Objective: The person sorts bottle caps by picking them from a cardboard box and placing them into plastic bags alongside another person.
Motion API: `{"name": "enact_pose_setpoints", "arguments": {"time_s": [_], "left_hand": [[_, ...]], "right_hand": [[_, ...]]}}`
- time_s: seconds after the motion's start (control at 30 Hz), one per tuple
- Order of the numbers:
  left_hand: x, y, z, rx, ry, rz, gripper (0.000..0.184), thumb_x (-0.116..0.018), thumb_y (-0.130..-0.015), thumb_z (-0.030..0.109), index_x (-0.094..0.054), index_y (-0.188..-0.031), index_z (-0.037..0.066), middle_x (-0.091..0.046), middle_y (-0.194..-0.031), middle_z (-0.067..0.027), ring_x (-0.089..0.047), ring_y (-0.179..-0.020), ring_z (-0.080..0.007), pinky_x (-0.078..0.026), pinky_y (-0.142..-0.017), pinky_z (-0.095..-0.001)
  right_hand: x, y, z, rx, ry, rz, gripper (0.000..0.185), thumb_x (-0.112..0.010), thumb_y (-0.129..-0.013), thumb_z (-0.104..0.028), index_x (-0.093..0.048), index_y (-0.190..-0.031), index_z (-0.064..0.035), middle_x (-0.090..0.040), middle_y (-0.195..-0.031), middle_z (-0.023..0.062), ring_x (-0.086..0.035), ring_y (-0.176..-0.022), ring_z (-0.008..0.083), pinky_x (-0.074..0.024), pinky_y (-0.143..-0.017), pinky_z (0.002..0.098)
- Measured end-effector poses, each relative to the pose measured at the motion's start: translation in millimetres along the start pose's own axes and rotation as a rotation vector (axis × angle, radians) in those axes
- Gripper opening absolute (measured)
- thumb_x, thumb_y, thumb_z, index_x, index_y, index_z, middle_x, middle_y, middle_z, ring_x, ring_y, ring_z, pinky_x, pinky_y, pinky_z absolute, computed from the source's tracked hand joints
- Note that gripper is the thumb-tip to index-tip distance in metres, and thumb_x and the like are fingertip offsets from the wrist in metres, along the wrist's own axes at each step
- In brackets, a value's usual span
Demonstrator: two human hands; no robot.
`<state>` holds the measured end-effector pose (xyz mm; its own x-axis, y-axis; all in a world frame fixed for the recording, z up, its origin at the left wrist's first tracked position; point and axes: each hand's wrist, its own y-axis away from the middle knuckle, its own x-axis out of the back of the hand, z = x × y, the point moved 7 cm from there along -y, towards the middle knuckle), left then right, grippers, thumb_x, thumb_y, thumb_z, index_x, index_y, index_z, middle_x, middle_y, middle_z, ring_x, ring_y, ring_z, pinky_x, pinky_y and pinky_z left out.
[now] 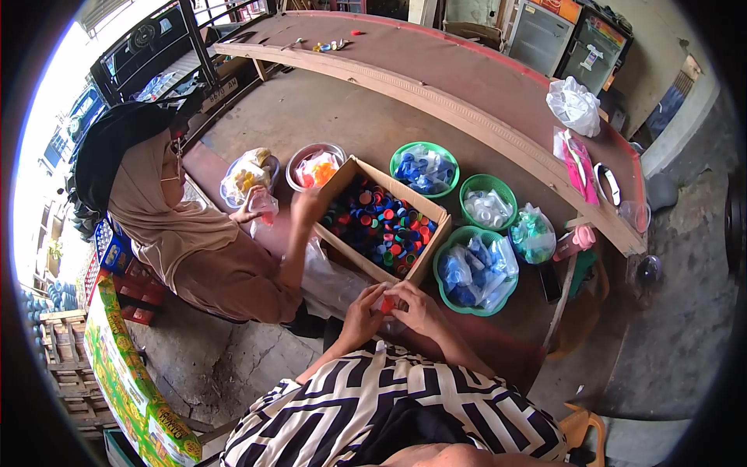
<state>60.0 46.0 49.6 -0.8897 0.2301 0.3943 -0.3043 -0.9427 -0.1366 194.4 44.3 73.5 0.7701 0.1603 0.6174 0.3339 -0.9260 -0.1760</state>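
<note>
My left hand (361,316) and my right hand (420,310) are close together at the table's front edge. Between them they pinch a small clear plastic bag with something red in it (387,303), which looks like bottle caps. Just beyond stands a cardboard box (442,233) of loose bottle caps (381,222), mostly red, blue, black and green. Right of the box, a green basket (457,310) holds clear bags of blue caps (476,268). Clear plastic sheeting (331,274) lies left of my hands, partly behind a person's arm.
At left a person (210,257) reaches over the box, holding a bag (264,206). More bowls with bagged caps stand around: a green basket (426,146), another green basket (490,180), and a metal bowl (296,159). A pink bottle (573,242) and phone (550,282) lie right.
</note>
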Motion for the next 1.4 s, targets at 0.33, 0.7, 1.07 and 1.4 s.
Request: {"name": "enact_pose_setpoints", "arguments": {"time_s": [0.33, 0.7, 1.07, 1.4], "left_hand": [[-3, 4, -9, 0.099, 0.041, -0.027, 0.056, -0.051, -0.072, -0.003, -0.054, -0.127, 0.003, -0.054, -0.128, -0.0204, -0.061, -0.105, -0.0359, -0.049, -0.084, -0.0346], [-3, 9, -10, 0.107, 0.054, -0.038, 0.055, -0.049, -0.072, -0.004, -0.055, -0.126, 0.002, -0.054, -0.127, -0.0201, -0.066, -0.082, -0.0288, -0.051, -0.072, -0.0319], [0, 12, -6, 0.163, 0.129, -0.004, 0.056, -0.045, -0.074, -0.010, -0.053, -0.128, 0.002, -0.052, -0.130, -0.0163, -0.067, -0.064, -0.0207, -0.053, -0.058, -0.0280], [-4, 9, -11, 0.105, 0.071, -0.024, 0.053, -0.049, -0.078, -0.008, -0.052, -0.130, 0.002, -0.048, -0.133, -0.0164, -0.068, -0.066, -0.0208, -0.054, -0.061, -0.0278]], "right_hand": [[14, -10, 23, -0.036, -0.228, 0.053, 0.018, -0.066, -0.082, -0.005, -0.065, -0.100, -0.0025, -0.062, -0.093, 0.0098, -0.064, -0.080, 0.0223, -0.0511, -0.072, 0.0311], [47, -85, 131, -0.075, 0.199, 0.340, 0.004, -0.060, -0.082, -0.005, -0.063, -0.082, -0.0031, -0.062, -0.086, 0.0147, -0.062, -0.084, 0.0334, -0.0494, -0.073, 0.0413], [-14, -137, 203, -0.457, 0.958, -0.249, 0.019, -0.058, -0.081, -0.011, -0.073, -0.093, -0.0080, -0.070, -0.099, 0.0094, -0.067, -0.095, 0.0258, -0.0521, -0.078, 0.0394], [-32, -140, 225, -0.474, 0.937, -0.429, 0.023, -0.057, -0.082, -0.016, -0.073, -0.098, -0.0115, -0.069, -0.106, 0.0086, -0.066, -0.101, 0.0242, -0.0493, -0.082, 0.0405]]}}
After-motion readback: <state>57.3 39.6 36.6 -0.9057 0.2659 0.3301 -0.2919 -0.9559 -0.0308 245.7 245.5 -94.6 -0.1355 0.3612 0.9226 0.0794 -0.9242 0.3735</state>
